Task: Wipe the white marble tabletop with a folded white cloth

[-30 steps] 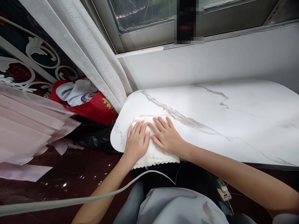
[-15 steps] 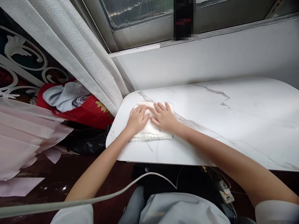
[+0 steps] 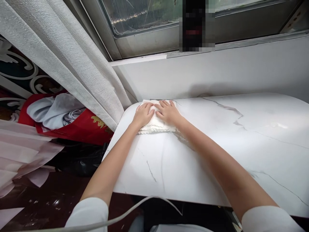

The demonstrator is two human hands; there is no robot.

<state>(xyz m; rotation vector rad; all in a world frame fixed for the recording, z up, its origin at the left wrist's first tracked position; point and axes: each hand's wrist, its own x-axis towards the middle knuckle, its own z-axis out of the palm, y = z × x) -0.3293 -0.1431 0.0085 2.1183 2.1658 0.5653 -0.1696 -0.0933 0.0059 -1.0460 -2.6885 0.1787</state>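
A folded white cloth (image 3: 156, 126) lies flat near the back left corner of the white marbled tabletop (image 3: 188, 174). My left hand (image 3: 144, 115) rests on the cloth's left half, palm down with the fingers stretched out. On the right half, my right hand (image 3: 167, 112) presses down flat, its fingers spread. The two thumbs point toward each other, a small gap of cloth between them. The cloth's scalloped front edge shows below the hands. Its far edge is close to the wall.
A white wall (image 3: 169, 77) and a window frame (image 3: 149, 43) stand behind the table. At the left hang a pale curtain (image 3: 79, 64) and pink fabric (image 3: 21, 148). A red bag (image 3: 94, 129) holds grey cloth. A white cable (image 3: 130, 211) crosses in front of the table.
Both hands have slid the cloth away from me across the tabletop, toward the wall. The view has shifted, and more of the table's front part shows now.
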